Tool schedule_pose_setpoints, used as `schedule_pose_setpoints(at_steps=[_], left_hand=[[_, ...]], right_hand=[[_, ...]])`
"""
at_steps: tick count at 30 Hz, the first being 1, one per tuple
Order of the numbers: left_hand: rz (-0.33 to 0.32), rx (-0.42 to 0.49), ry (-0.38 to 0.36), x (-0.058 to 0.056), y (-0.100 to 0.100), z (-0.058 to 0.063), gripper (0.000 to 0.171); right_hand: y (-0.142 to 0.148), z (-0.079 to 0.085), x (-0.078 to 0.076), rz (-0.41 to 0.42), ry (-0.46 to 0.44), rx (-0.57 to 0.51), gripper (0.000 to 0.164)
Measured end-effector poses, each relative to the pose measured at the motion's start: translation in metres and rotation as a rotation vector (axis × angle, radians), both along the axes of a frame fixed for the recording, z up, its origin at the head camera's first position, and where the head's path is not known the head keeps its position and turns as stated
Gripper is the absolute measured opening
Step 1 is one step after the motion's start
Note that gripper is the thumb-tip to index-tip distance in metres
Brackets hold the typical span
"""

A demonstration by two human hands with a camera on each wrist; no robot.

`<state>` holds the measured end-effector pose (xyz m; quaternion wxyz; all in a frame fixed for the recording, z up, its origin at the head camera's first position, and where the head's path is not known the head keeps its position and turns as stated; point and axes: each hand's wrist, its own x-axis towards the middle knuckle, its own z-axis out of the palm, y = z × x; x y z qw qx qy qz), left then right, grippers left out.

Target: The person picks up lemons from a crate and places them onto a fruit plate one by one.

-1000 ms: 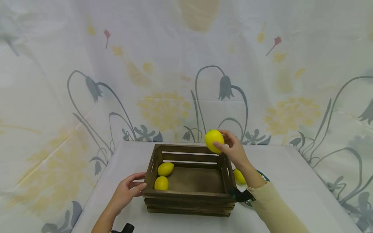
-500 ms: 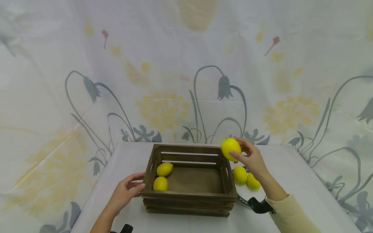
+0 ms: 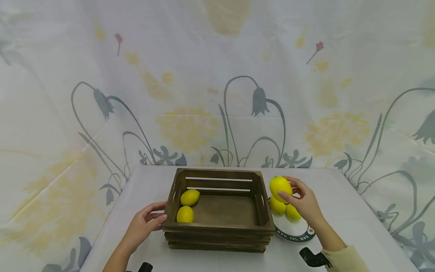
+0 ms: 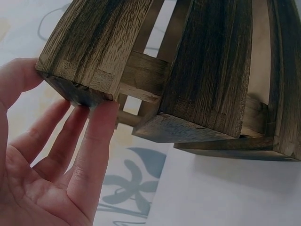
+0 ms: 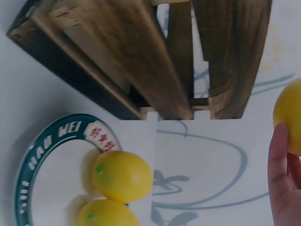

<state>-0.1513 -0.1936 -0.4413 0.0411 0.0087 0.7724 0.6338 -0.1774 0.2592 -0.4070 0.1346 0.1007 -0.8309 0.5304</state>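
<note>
A dark wooden slatted crate [image 3: 217, 238] stands on the table with two lemons [image 3: 190, 197] lying along its left inner side. My left hand [image 3: 141, 226] touches the crate's left end; the left wrist view shows its fingertips [image 4: 102, 110] resting against the end of the top slat. To the right of the crate my right hand [image 3: 304, 202] pinches a lemon [image 3: 280, 187] between thumb and fingers, held up over the plate. Two more lemons [image 3: 293, 213] lie on the white, green-rimmed plate [image 3: 295, 238]. In the right wrist view the held lemon [image 5: 289, 115] is partly cut off.
A white table [image 3: 350, 211] lies under everything. Behind and at both sides hangs a pale curtain [image 3: 204, 75] printed with grey and yellow flowers. A dark device [image 3: 314, 258] sits on the right wrist, another [image 3: 145, 267] near the left.
My right hand has moved right and down with its lemon, from above the crate's back right corner to over the plate. My left hand stays at the crate.
</note>
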Motion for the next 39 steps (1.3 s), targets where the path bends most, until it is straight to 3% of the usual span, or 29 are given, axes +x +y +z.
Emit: schedule_pose_setpoints(at_steps=[6,13,18,24,35,39], left_hand=[[0.001,0.008,-0.007,0.001,-0.001,-0.001,0.045],[0.007,-0.015,-0.002,0.001,-0.001,0.001,0.045],[0.006,-0.014,-0.002,0.0,-0.001,0.001,0.045],[0.004,-0.009,0.004,0.0,0.0,0.0,0.045],[0.002,-0.01,0.007,0.001,0.001,0.001,0.045],[0.008,-0.011,0.004,0.002,0.001,0.001,0.045]], right_hand=[[0.008,-0.018,0.009,-0.057,-0.03,-0.016,0.049],[0.024,-0.04,0.013,-0.213,-0.093,0.109,0.054],[0.036,-0.052,0.015,-0.262,-0.166,0.118,0.06],[0.05,-0.063,0.015,-0.322,-0.223,0.149,0.064],[0.066,-0.084,0.012,-0.522,-0.345,0.172,0.071],[0.07,-0.09,0.011,-0.536,-0.35,0.198,0.068]])
